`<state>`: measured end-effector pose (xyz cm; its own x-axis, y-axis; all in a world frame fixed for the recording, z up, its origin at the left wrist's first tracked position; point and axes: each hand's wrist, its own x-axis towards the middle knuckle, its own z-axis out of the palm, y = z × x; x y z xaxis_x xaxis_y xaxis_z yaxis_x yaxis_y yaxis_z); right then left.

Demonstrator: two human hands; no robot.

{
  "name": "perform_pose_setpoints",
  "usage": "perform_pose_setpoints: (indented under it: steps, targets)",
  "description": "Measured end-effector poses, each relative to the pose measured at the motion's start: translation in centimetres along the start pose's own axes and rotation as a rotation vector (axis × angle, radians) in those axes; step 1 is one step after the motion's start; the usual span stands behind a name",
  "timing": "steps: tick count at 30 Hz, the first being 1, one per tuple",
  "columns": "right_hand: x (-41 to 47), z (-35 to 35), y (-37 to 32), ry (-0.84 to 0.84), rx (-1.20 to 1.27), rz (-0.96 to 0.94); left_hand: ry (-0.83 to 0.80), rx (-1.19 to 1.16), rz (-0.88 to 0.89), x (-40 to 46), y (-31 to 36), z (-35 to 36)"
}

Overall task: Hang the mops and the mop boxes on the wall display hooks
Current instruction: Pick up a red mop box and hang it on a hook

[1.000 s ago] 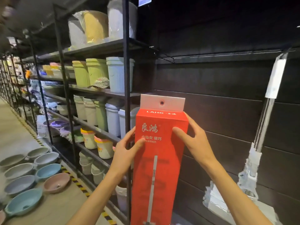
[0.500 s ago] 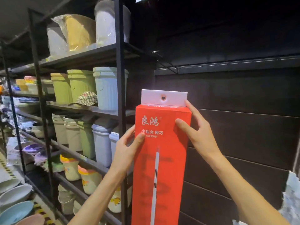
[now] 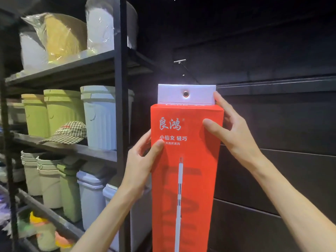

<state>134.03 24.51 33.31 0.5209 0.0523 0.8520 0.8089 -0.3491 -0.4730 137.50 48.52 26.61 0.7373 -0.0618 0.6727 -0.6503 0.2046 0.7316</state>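
I hold a tall red mop box upright in front of the dark slat wall. Its white hang tab with a metal eyelet sits at the top. My left hand grips the box's left edge, thumb on the front. My right hand grips the upper right corner, thumb on the front and fingers behind. A thin metal display hook sticks out of the wall just above and slightly left of the eyelet; the eyelet is below it and apart from it.
A black metal shelf rack stands directly left of the box, loaded with green and white plastic bins and a checked cap. Wrapped baskets fill the top shelf. A horizontal rail runs along the wall to the right.
I have raised the box and stepped closer to the wall. The hanging mop at the right has left the view. The hook now shows just above the tab.
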Motion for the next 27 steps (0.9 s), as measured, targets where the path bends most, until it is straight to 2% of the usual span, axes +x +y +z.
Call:
perform_pose_setpoints:
  steps: [9,20,27]
  targets:
    - [6.8,0.2,2.1,0.042,-0.111,-0.036,-0.039,0.011,0.094,8.1,-1.4,-0.3]
    - [10.2,0.8,3.1,0.095,-0.178,-0.036,-0.098,-0.111,0.077,12.7,-2.9,-0.6]
    - [10.4,0.3,5.3,0.117,-0.212,0.03,-0.143,-0.141,0.027,14.5,-5.4,0.1]
